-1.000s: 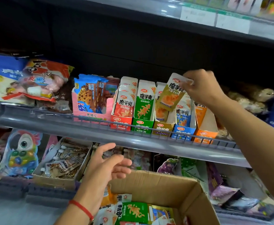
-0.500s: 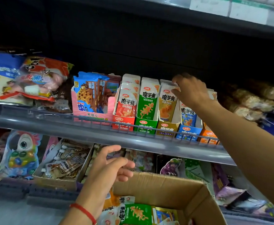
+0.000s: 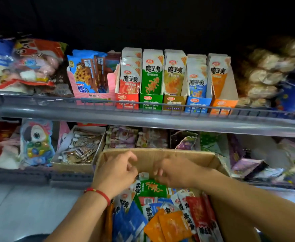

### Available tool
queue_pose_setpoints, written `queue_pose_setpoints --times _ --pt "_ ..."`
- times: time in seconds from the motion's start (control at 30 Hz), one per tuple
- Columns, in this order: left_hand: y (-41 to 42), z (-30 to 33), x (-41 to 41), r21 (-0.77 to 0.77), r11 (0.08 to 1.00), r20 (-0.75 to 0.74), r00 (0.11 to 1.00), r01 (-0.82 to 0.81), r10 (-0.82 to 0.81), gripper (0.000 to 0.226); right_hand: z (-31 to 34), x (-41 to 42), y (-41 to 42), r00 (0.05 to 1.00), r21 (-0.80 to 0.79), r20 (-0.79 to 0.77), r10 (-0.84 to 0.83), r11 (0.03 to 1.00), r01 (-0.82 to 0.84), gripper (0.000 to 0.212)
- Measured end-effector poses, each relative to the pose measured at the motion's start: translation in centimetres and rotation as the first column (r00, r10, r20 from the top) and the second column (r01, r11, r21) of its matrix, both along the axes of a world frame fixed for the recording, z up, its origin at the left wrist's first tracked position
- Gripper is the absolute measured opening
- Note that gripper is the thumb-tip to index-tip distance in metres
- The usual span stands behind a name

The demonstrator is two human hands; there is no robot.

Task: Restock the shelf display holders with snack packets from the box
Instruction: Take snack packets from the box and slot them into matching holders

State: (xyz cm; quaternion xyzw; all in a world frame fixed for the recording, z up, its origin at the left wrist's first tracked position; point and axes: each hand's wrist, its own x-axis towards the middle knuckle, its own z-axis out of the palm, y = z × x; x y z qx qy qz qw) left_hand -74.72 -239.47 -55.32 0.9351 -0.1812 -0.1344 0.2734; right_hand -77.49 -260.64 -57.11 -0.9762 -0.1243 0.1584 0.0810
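Both hands down inside the cardboard box (image 3: 160,154), over the loose snack packets (image 3: 169,222). Left hand (image 3: 116,172), red string bracelet (image 3: 99,193) at the wrist, fingers curled above the heap; cannot tell whether anything is pinched. Right hand (image 3: 173,172) blurred, fingers bent down toward a green packet (image 3: 151,188); grasp likewise unclear. Packets piled in a jumble of red, orange, blue, green and white. Up on the grey shelf (image 3: 143,117), five upright holders in a row, side by side: red holder (image 3: 126,101), green holder (image 3: 151,102), gold holder (image 3: 173,102), blue holder (image 3: 197,103), orange holder (image 3: 221,105), each with packets standing on end. Just left of them, a pink cookie tray (image 3: 92,96). On the lower shelf, behind the box, a parrot-shaped candy bag (image 3: 36,142) and an open carton of pouches (image 3: 80,145).
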Motion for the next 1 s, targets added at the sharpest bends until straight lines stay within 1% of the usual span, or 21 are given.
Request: queue_pose_setpoints --times 0.07,0.23,0.3,0.37,0.43,0.5,0.57,0.6,0.67,0.7,0.73,0.8,0.83,0.87,0.9,0.93,1.0 --pt "0.2 -0.3 0.1 0.017 1.000 -0.006 1.000 -0.024 0.025 0.024 -2.7 -0.6 1.5 0.989 0.047 -0.147 -0.022 0.998 0.030 0.032" --pt "0.6 -0.1 0.7 -0.085 0.986 -0.053 0.989 -0.141 0.137 0.019 -6.9 0.1 5.4 0.946 0.073 -0.294 -0.139 0.983 0.167 0.054" --pt "0.7 -0.1 0.9 -0.108 0.981 -0.058 0.986 -0.160 0.154 0.019 -8.1 0.2 6.6 0.914 0.099 -0.370 -0.169 0.971 0.219 0.071" --pt "0.8 -0.1 1.0 -0.120 0.978 -0.053 0.984 -0.173 0.168 0.018 -8.8 -0.1 7.7 0.896 0.100 -0.398 -0.197 0.962 0.256 0.088" --pt "0.7 0.0 1.1 -0.125 0.977 -0.048 0.984 -0.175 0.171 0.017 -9.2 -0.4 8.0 0.888 0.134 -0.389 -0.247 0.938 0.320 0.095" --pt "0.6 -0.1 1.1 -0.126 0.978 -0.047 0.985 -0.169 0.164 0.017 -8.7 -0.8 7.2 0.852 0.241 -0.406 -0.331 0.860 0.449 0.090" --pt "0.5 -0.1 1.1 -0.118 0.980 -0.044 0.987 -0.159 0.155 0.018 -7.6 -1.1 5.2 0.811 0.356 -0.410 -0.417 0.746 0.563 0.071" --pt "0.4 -0.2 1.1 -0.122 0.981 -0.037 0.988 -0.153 0.149 0.019 -6.8 -1.3 4.0 0.800 0.404 -0.406 -0.442 0.698 0.591 0.060" --pt "0.0 -0.2 0.9 -0.137 0.979 -0.032 0.989 -0.148 0.145 0.020 -5.1 -1.8 1.5 0.796 0.484 -0.385 -0.466 0.632 0.605 0.035" --pt "-0.3 -0.3 0.7 -0.156 0.976 -0.055 0.988 -0.153 0.146 0.022 -4.2 -2.1 0.4 0.798 0.533 -0.377 -0.470 0.594 0.602 0.026" --pt "-0.7 -0.5 0.4 -0.183 0.970 -0.097 0.985 -0.161 0.146 0.028 -3.3 -2.5 -0.5 0.798 0.591 -0.375 -0.472 0.541 0.598 0.022" --pt "-1.4 -0.7 -0.3 -0.258 0.945 -0.230 0.963 -0.200 0.141 0.054 -1.5 -3.4 -1.6 0.790 0.695 -0.402 -0.463 0.407 0.593 0.023" --pt "-1.8 -0.9 -0.7 -0.314 0.916 -0.302 0.941 -0.250 0.154 0.069 -0.8 -3.8 -1.9 0.791 0.734 -0.422 -0.443 0.344 0.585 0.026" --pt "-2.2 -1.4 -0.9 -0.383 0.869 -0.372 0.913 -0.314 0.167 0.079 -0.4 -4.1 -2.1 0.792 0.762 -0.442 -0.422 0.289 0.580 0.030" --pt "-2.5 -1.7 -1.1 -0.458 0.806 -0.435 0.885 -0.377 0.167 0.080 -0.1 -4.4 -2.1 0.789 0.776 -0.462 -0.406 0.246 0.581 0.033" --pt "-2.9 -1.8 -1.3 -0.516 0.749 -0.474 0.867 -0.415 0.155 0.073 0.2 -4.6 -2.1 0.781 0.783 -0.481 -0.399 0.206 0.588 0.036" --pt "-3.4 -1.7 -1.4 -0.568 0.695 -0.486 0.861 -0.440 0.147 0.054 0.9 -4.9 -1.9 0.774 0.801 -0.504 -0.383 0.128 0.585 0.031"
